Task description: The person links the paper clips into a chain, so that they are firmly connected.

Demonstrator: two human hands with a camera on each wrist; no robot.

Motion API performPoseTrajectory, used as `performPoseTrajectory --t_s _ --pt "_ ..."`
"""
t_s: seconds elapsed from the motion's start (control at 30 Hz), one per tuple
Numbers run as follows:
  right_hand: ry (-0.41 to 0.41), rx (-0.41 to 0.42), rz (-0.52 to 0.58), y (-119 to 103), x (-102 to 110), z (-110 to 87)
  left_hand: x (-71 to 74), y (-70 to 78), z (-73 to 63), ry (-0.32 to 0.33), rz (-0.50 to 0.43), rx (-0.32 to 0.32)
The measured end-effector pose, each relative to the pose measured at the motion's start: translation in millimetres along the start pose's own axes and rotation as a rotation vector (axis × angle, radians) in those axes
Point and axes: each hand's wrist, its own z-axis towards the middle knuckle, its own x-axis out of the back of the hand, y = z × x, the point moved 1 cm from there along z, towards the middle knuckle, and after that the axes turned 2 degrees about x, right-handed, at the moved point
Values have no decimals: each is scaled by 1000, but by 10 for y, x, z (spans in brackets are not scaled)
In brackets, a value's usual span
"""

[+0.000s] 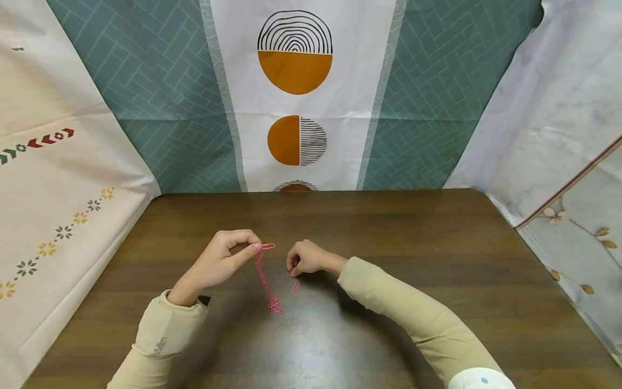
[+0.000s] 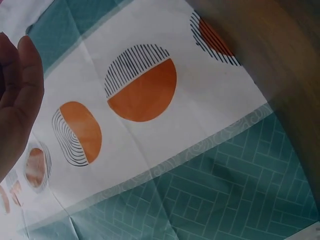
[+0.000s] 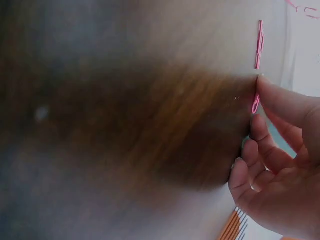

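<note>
In the head view my left hand (image 1: 224,258) pinches a pink paper clip (image 1: 268,246) between thumb and forefinger, above the table. From it a chain of linked pink paper clips (image 1: 263,278) hangs down, its lower end bunched near the tabletop. To the right, my right hand (image 1: 307,257) is low at the table, thumb and forefinger pinching one pink paper clip (image 3: 256,103). Just in front of those fingertips lies another loose pink paper clip (image 1: 295,287). The left wrist view shows only part of the left hand (image 2: 20,95), without the clips.
All this is over a dark brown wooden table (image 1: 389,232). A patterned green and white cloth (image 1: 311,105) hangs behind its far edge. Pale cloths hang along the left (image 1: 53,216) and right (image 1: 554,162) sides.
</note>
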Motion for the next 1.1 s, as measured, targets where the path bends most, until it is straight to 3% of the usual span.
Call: performPoseTrajectory --t_s 0.23,0.43,0.6,0.83,1.1 --pt "0 -49 27 -9 26 -56 -33 11 30 -17 14 22" --pt "-42 45 158 16 143 -145 -91 108 73 -18 43 35" --pt "-25 106 201 -4 276 -222 -135 -44 75 -32 37 53" --pt "31 84 312 -8 419 -366 -179 -154 81 -38 10 56" --pt "102 62 325 -5 528 -502 -210 61 138 -43 37 60"
